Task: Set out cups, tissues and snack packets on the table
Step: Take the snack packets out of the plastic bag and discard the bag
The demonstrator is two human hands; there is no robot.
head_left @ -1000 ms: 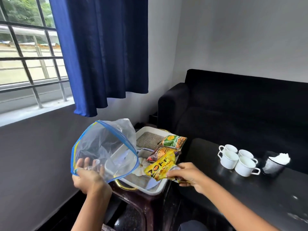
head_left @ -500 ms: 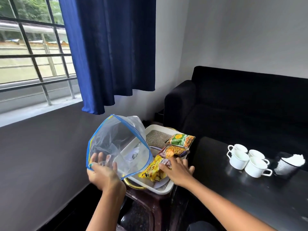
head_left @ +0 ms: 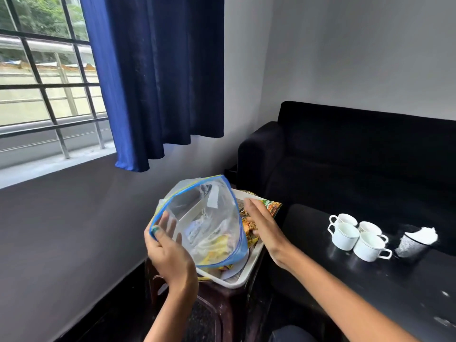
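A: Left hand [head_left: 170,253]?
B: Gripping the rim of a clear zip bag [head_left: 204,223] with a blue edge, thumb outside, fingers [head_left: 169,224] seen through the plastic. Bag mouth held wide, tilted toward the camera, above the white tray [head_left: 237,280].

A: Right hand [head_left: 262,225]?
B: At 3 o'clock of the bag, just beside its rim. Fingers straight and together, holding nothing, palm facing the bag. Hovering over the tray's right side.

A: Snack packets?
B: All in the tray. Green packet [head_left: 272,207] at the tray's 1 o'clock corner, partly behind the right hand. Orange-brown packet [head_left: 250,227] below it, just beside the palm. Yellow packet [head_left: 214,250] seen through the bag, blurred.

A: Tray support?
B: Dark brown stool [head_left: 222,299], at 9 o'clock of the black worktop [head_left: 345,280].

A: Cups?
B: Four white cups [head_left: 345,235] clustered on the worktop, touching or nearly so, handles outward. At their 3 o'clock, a glittery holder [head_left: 409,246] with white tissues [head_left: 424,236] sticking out.

A: Surroundings?
B: Black sofa [head_left: 357,156] behind the worktop at 12 o'clock; blue curtain [head_left: 158,82] and barred window [head_left: 44,82] at 10 o'clock.
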